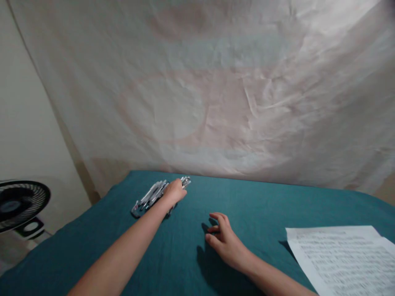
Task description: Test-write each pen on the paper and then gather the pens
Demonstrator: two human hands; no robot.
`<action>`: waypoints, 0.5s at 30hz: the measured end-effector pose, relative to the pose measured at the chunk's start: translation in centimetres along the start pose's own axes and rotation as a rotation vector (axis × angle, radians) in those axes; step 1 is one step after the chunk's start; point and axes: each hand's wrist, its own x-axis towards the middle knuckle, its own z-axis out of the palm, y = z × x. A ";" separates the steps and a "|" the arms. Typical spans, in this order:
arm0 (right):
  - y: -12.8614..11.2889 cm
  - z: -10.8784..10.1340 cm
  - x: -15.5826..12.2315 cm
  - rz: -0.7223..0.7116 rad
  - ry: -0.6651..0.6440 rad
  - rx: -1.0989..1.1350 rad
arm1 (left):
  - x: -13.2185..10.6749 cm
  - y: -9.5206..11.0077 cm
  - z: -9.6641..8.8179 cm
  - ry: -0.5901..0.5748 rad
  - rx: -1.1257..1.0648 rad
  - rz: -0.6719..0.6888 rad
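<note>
At the far left of the green-covered table, my left hand (175, 190) is closed on the right side of a pile of pens. Clear and whitish pen ends (186, 181) stick out beyond its fingers; how many it grips is hidden. The rest of the pens (151, 195) lie side by side, slanting, to the left of that hand, with a dark edge of something under them that I cannot make out. My right hand (224, 241) hovers over the middle of the cloth, fingers curved and apart, with nothing in it.
Printed paper sheets (348, 255) lie on the right of the green tablecloth (259, 205). A black fan (18, 205) stands beyond the table's left edge. Behind the table hangs a pale, wrinkled sheet (228, 102) with faded shapes.
</note>
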 end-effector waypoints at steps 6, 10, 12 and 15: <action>0.4 0.1 -0.1 -0.045 0.008 -0.015 | 2.5 -0.9 0.6 0.059 0.272 -0.093; 0.2 -0.1 -0.2 -0.057 0.012 -0.022 | 2.8 -1.3 1.3 0.115 0.370 -0.085; 0.1 -0.1 -0.3 -0.058 0.005 -0.027 | 2.7 -1.5 1.7 0.147 0.407 -0.071; 0.1 -0.2 -0.3 -0.053 0.001 -0.037 | 2.2 -1.9 2.1 0.195 0.448 -0.055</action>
